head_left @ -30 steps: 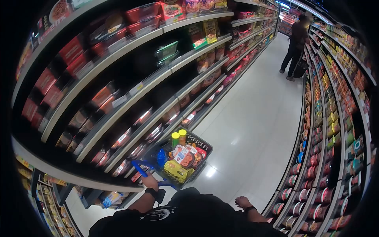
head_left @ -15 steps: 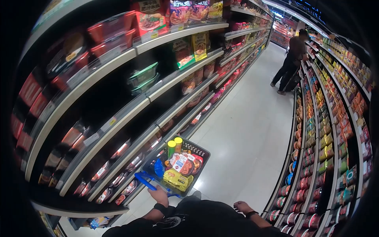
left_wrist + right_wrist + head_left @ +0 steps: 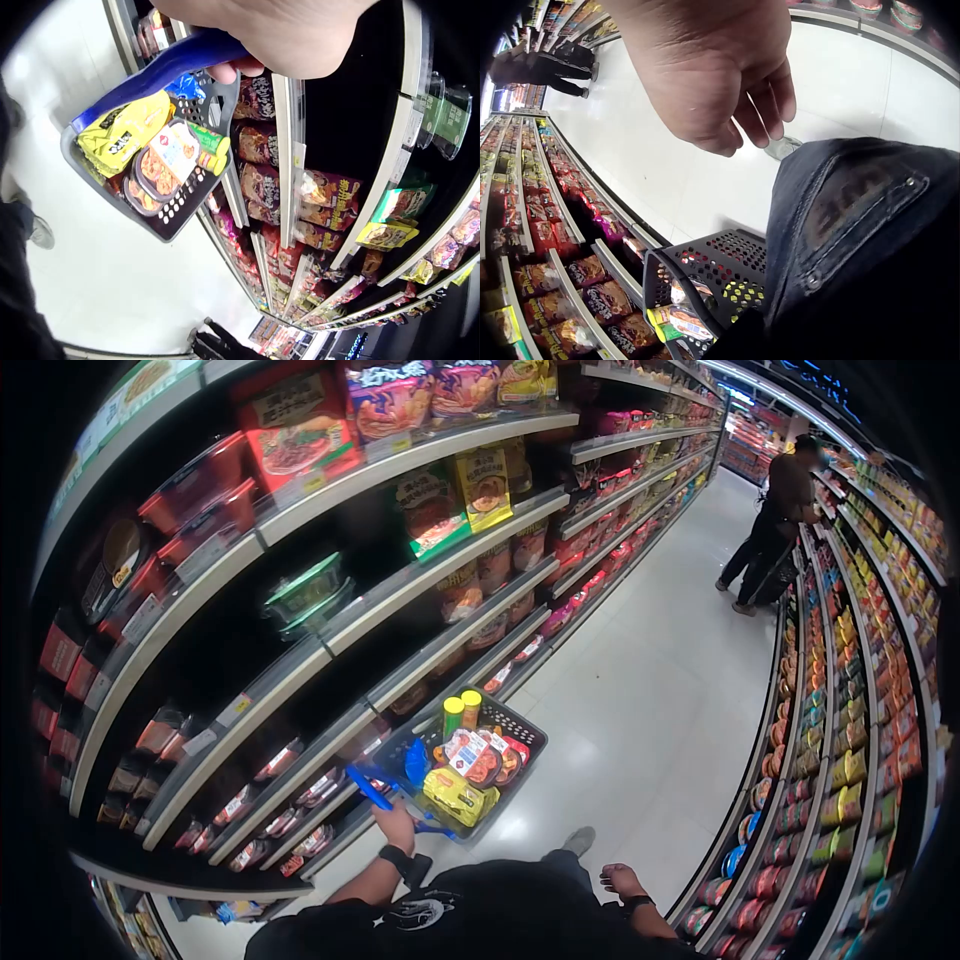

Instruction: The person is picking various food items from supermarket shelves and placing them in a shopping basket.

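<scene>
My left hand (image 3: pixel 396 820) grips the blue handle (image 3: pixel 366 792) of a dark plastic shopping basket (image 3: pixel 528 734) that hangs at my left side. The basket holds a yellow packet (image 3: pixel 452 794), a sealed food tray (image 3: pixel 478 758), a blue bag and two yellow-capped tubes (image 3: pixel 461 710). In the left wrist view my fingers (image 3: pixel 232 72) curl under the blue handle (image 3: pixel 161 71) above the basket (image 3: pixel 180 219). My right hand (image 3: pixel 619 878) hangs beside my hip with loosely curled fingers (image 3: pixel 759 124) and holds nothing; it is next to my dark jeans (image 3: pixel 862 225).
Tall shelves of packaged food (image 3: pixel 300 590) run close along the left, right beside the basket. Shelves of cups and jars (image 3: pixel 840 760) line the right. A white floor aisle (image 3: pixel 650 700) stretches ahead between them. Another shopper (image 3: pixel 775 525) stands far ahead by the right shelves.
I have moved forward along the left shelves, and the view has swung slightly. The basket stays in my left hand and my right hand still hangs loose.
</scene>
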Demonstrator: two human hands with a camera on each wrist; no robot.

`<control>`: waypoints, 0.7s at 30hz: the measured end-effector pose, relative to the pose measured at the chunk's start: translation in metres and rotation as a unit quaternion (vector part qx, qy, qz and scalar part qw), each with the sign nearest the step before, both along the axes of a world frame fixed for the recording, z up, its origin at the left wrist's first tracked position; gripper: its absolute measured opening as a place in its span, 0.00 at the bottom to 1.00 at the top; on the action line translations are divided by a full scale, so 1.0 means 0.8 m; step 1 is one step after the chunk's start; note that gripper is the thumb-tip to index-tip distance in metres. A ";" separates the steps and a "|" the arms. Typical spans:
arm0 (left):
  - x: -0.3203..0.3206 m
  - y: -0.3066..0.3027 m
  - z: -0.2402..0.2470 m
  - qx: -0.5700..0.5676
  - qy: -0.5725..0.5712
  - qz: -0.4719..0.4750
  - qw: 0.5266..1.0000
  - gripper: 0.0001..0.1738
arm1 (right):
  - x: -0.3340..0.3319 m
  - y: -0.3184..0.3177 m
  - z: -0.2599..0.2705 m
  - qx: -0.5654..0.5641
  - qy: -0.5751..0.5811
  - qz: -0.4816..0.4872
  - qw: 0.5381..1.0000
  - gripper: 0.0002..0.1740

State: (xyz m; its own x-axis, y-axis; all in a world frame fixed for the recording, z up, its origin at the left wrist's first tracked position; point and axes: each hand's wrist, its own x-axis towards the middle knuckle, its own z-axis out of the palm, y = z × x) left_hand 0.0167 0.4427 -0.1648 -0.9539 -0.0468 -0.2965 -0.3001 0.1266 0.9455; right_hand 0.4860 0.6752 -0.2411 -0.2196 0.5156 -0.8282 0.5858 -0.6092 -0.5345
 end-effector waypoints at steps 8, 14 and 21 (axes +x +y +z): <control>0.001 0.091 0.012 -0.349 0.059 -0.006 0.935 0.27 | 0.079 0.186 -0.017 -0.031 0.022 -0.009 0.999 0.06; 0.022 0.138 0.040 -0.416 0.007 -0.104 0.903 0.34 | 0.122 0.299 -0.045 -0.044 0.092 -0.037 0.994 0.08; 0.012 0.211 0.057 -0.467 -0.039 -0.080 0.880 0.36 | 0.061 0.425 -0.034 -0.063 0.015 0.039 0.997 0.02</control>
State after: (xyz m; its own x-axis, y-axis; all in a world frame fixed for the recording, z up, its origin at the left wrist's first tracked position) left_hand 0.0262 0.6114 -0.1192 -0.9486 -0.1727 -0.2652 -0.2683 0.8834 0.3843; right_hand 0.5348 1.0155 -0.2686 -0.2809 0.3876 -0.8780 0.6184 -0.6265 -0.4744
